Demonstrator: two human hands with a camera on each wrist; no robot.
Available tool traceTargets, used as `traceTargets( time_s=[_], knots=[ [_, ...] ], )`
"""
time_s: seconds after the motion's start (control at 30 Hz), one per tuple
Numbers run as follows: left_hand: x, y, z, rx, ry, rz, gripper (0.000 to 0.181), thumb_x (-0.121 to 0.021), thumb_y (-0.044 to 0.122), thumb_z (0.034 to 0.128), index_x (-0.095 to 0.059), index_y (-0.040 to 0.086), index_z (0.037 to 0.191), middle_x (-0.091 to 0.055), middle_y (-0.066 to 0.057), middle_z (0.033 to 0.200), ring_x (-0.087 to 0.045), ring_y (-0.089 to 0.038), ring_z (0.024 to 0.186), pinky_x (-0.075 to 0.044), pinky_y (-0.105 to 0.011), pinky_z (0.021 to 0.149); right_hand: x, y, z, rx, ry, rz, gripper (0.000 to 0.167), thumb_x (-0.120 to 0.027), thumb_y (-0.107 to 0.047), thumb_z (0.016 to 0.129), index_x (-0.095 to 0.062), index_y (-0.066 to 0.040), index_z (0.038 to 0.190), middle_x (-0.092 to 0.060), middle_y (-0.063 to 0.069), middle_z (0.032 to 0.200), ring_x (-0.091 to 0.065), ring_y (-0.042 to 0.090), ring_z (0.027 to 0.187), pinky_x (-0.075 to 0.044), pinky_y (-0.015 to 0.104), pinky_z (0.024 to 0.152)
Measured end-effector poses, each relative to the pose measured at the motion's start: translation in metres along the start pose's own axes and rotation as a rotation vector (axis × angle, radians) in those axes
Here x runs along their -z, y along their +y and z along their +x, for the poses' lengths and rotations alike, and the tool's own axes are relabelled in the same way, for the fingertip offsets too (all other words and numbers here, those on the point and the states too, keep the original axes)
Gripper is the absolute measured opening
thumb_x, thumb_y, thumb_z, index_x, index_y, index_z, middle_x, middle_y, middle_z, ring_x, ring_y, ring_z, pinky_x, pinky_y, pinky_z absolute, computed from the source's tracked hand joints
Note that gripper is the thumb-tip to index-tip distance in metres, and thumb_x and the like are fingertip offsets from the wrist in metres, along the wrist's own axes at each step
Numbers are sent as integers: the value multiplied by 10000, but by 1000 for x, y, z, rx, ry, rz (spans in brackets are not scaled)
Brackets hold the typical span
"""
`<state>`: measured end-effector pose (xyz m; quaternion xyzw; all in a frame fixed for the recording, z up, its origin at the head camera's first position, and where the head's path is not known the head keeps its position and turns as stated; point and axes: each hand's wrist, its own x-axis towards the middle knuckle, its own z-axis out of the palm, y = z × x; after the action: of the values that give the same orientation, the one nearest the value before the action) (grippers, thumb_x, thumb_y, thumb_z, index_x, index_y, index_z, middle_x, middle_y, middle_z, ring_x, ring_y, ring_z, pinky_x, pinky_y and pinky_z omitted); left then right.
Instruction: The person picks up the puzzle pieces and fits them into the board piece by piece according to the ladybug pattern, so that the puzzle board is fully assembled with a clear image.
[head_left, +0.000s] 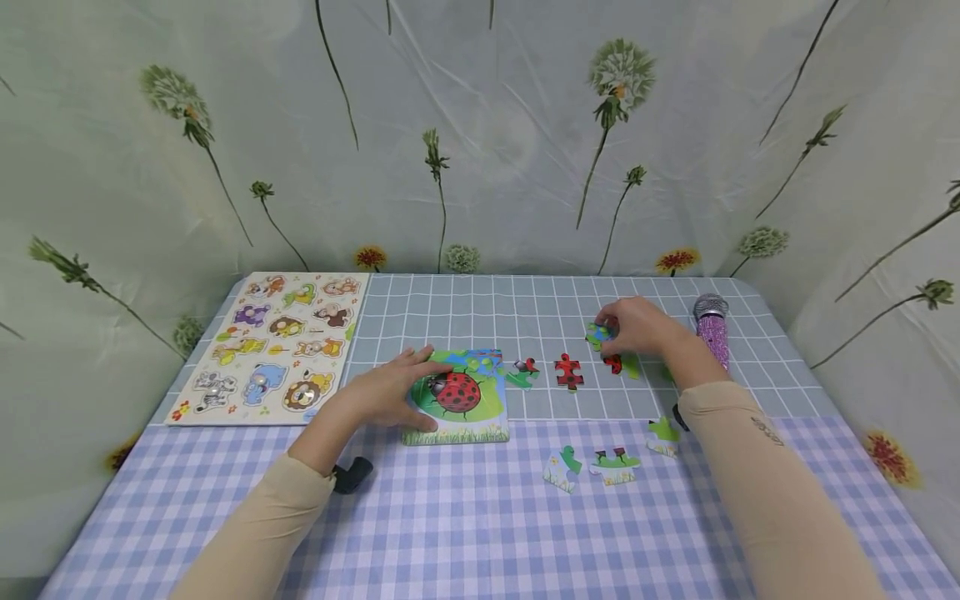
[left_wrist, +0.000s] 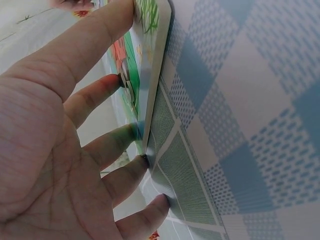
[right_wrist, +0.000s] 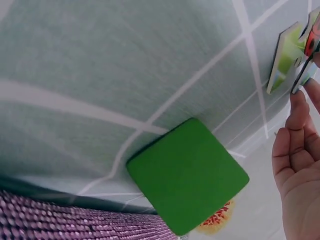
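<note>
My left hand rests on the left side of a ladybug puzzle board, thumb at its front edge. In the left wrist view its fingers are spread, with the tips on or beside the board. Farther right, my right hand pinches a blue and green puzzle piece between thumb and fingers. Just below it lie a red and black piece and a light green one, partly overlapped by the hand. In the right wrist view, the fingertips hold the piece's thin edge.
Between board and hand lie a red piece and a green-red piece. Several grass-edged pieces, including one, lie nearer me. An animal puzzle board is at left; a purple glittery microphone and a green square are at right.
</note>
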<state>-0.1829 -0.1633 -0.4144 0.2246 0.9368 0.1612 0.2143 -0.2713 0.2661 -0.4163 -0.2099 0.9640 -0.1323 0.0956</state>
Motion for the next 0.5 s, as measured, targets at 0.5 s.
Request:
traceTargets(
  time_s=[0.5],
  knots=[
    [0, 2, 0, -12, -6, 6, 953, -913, 463, 849, -444, 251, 1651, -192, -155, 1805, -134, -476, 1665, -312, -763, 1231, -2, -1, -4, 3, 65, 77, 445, -810, -215, 782, -779, -20, 1181, -763, 96, 995, -653, 214, 904, -555, 411, 847]
  ],
)
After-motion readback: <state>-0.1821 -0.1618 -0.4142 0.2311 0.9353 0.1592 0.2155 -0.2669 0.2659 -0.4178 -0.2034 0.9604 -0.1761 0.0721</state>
